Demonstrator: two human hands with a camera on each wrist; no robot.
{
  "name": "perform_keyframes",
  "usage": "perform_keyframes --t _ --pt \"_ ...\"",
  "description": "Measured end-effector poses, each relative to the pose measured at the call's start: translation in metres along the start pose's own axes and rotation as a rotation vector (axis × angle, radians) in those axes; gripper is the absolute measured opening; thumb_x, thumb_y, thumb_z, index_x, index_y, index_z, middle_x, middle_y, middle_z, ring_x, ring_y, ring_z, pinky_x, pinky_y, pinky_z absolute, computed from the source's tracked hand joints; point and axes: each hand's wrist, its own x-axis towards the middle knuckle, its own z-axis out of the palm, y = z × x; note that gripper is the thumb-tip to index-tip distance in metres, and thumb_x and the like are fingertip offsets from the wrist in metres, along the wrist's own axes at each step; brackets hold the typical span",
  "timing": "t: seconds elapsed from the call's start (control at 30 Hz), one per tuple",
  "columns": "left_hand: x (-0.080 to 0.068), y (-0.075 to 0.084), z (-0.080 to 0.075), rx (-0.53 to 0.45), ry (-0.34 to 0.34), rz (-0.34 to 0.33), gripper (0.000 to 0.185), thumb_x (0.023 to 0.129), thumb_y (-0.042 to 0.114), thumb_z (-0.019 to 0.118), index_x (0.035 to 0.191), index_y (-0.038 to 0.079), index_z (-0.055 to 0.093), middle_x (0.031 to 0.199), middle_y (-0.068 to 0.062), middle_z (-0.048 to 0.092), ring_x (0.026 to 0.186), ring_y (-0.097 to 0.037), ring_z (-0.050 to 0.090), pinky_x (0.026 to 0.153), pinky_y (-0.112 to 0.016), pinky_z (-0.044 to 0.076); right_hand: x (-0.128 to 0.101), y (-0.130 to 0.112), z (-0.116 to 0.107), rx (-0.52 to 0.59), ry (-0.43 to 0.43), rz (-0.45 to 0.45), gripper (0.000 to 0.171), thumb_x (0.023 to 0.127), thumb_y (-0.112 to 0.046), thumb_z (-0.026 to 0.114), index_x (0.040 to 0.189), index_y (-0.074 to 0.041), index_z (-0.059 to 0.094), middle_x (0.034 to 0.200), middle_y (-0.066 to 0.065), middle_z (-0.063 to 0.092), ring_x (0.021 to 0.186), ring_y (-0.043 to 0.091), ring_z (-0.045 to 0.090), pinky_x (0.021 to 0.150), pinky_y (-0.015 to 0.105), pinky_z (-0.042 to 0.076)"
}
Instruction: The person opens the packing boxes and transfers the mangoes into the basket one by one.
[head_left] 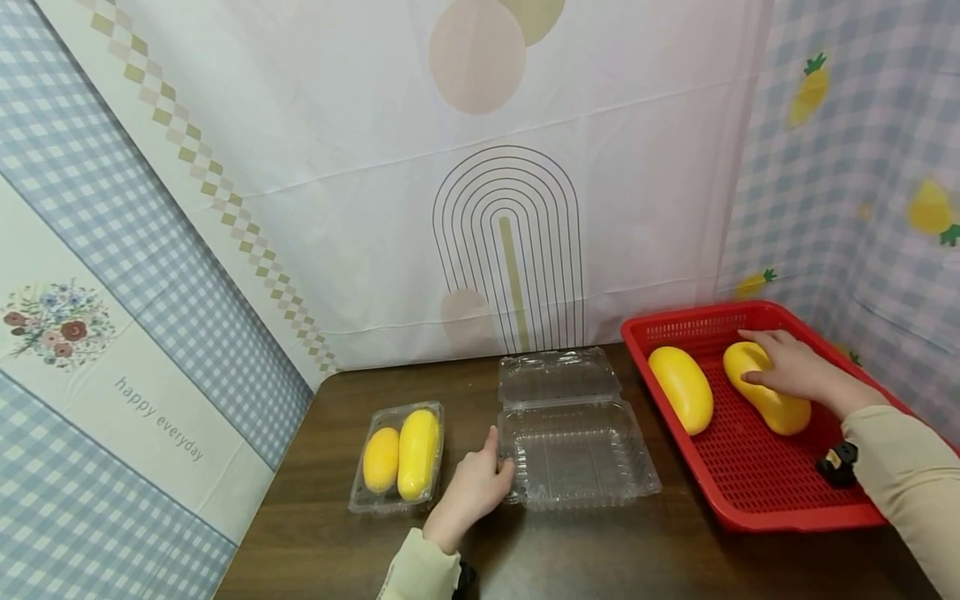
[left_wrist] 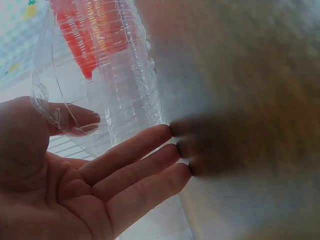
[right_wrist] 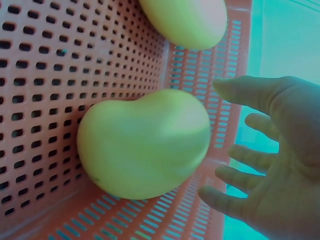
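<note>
My left hand (head_left: 472, 483) is at the left edge of a clear plastic clamshell box (head_left: 573, 458), which lies spread with its lid folded back. In the left wrist view the thumb sits at the plastic rim while the other fingers stretch straight, tips at the tabletop. Over the red basket (head_left: 720, 508), my right hand (head_left: 798, 367) reaches above a smooth yellow, kidney-shaped, mango-like fruit (head_left: 780, 410). Its fingers are spread, and the right wrist view shows a gap between them and that fruit (right_wrist: 145, 150). Another such yellow fruit (head_left: 681, 390) lies along the basket's left side.
Left of my left hand stands a second clear box (head_left: 362, 502) holding a shorter orange-yellow fruit (head_left: 381, 460) and a longer yellow one (head_left: 418, 454). All of it rests on a dark wooden table (head_left: 315, 533). A patterned cloth wall (head_left: 375, 250) closes off the back and sides.
</note>
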Motion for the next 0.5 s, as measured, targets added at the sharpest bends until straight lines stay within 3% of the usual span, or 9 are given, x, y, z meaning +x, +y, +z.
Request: perform_keyframes --t 0.2,0.5 --pt "0.004 0.002 -0.001 0.011 0.010 0.008 0.071 0.102 0.032 0.055 0.152 -0.012 0.030 0.050 0.008 0.038 0.043 -0.011 0.039 0.052 -0.032 0.042 0.006 -0.014 -0.007 0.005 0.029 -0.055 0.073 0.096 -0.021 0.068 0.146 0.017 0.033 0.140 0.047 0.030 0.124 0.062 0.034 0.097 0.074 0.032" --pt "0.009 0.004 -0.003 -0.013 -0.008 -0.006 0.074 0.102 0.035 0.055 0.153 -0.011 0.028 0.054 0.004 0.046 0.047 -0.014 0.048 0.055 -0.034 0.045 0.015 -0.045 -0.019 0.013 0.161 -0.110 0.063 0.100 -0.025 0.063 0.149 0.007 0.039 0.142 0.037 0.041 0.127 0.054 0.042 0.100 0.069 0.035"
